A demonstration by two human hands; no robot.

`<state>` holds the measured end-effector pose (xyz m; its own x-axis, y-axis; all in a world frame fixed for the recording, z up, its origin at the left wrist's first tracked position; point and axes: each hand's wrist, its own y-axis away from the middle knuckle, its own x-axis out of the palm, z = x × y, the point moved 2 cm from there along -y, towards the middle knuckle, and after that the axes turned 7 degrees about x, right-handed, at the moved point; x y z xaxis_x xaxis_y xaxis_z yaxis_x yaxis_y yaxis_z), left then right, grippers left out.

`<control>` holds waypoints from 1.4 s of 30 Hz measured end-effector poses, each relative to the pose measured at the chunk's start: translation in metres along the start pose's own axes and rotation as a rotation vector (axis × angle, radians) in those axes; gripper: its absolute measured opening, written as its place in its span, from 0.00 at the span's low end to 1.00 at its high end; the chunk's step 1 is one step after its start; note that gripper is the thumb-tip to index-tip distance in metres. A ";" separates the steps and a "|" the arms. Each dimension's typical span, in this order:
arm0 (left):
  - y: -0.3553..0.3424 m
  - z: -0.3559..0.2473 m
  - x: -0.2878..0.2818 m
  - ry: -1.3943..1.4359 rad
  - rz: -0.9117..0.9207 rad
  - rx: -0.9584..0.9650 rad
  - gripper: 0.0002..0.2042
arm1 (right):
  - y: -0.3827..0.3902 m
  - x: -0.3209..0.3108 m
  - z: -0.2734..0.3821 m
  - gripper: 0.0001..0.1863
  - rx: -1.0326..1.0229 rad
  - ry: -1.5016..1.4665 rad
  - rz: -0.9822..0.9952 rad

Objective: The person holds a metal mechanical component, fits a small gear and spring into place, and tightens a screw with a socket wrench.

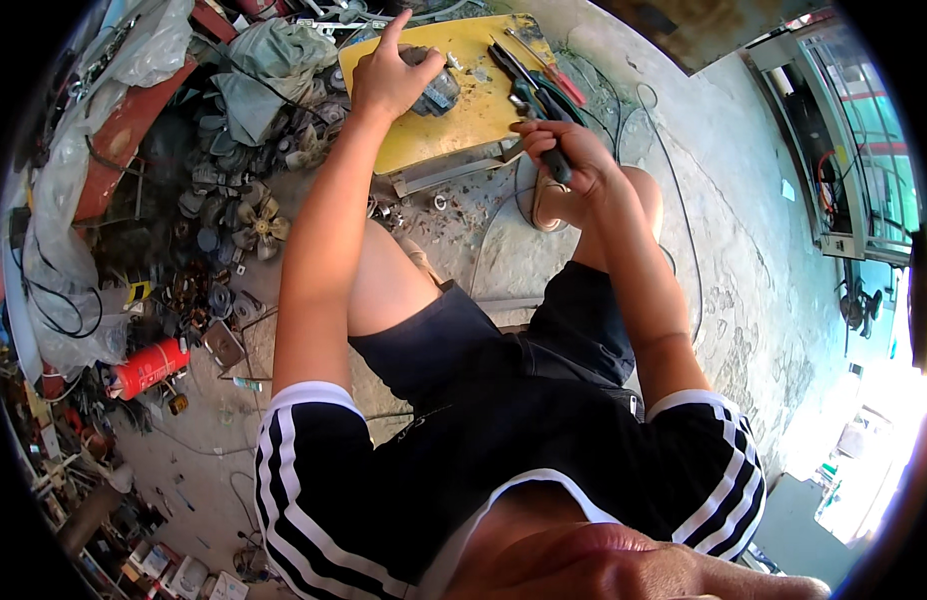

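My left hand (388,85) is on a dark, rounded machine part (440,95), perhaps a motor, on the yellow board (403,145). The thumb lies over the part and the index finger stretches away from me. The other fingers are mostly hidden. My right hand (581,158) is closed round a dark-handled tool (556,166) at the board's near right corner. The handle's end sticks out below the fist; its working end is hard to make out. Beyond it lie dark-handled tools (543,98) and a red-handled screwdriver (565,84).
Scrap parts, including a fan-like wheel (261,222), crowd the floor on the left. A red cylinder (150,367) lies near them. Cables (691,215) trail over the concrete floor (733,290). A metal-framed cabinet (833,140) stands at the right.
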<state>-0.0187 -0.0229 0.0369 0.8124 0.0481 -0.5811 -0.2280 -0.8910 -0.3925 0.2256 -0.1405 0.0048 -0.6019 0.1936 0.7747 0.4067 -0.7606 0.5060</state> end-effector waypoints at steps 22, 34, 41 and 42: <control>-0.008 -0.038 0.014 -0.198 0.045 0.207 0.39 | -0.028 0.022 -0.037 0.13 -0.441 1.047 -0.483; -0.008 -0.045 0.021 -0.243 0.048 0.237 0.38 | -0.011 0.051 -0.015 0.12 -0.189 1.174 -0.457; -0.008 -0.056 0.023 -0.278 0.046 0.286 0.38 | -0.018 0.054 0.009 0.08 0.062 0.882 -0.327; -0.008 -0.055 0.026 -0.272 0.035 0.312 0.38 | -0.018 0.056 0.013 0.08 0.054 0.889 -0.303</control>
<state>0.0338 -0.0397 0.0639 0.6393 0.1753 -0.7488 -0.4386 -0.7167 -0.5422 0.1936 -0.1076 0.0443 -0.9821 -0.1828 0.0449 0.1650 -0.7212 0.6728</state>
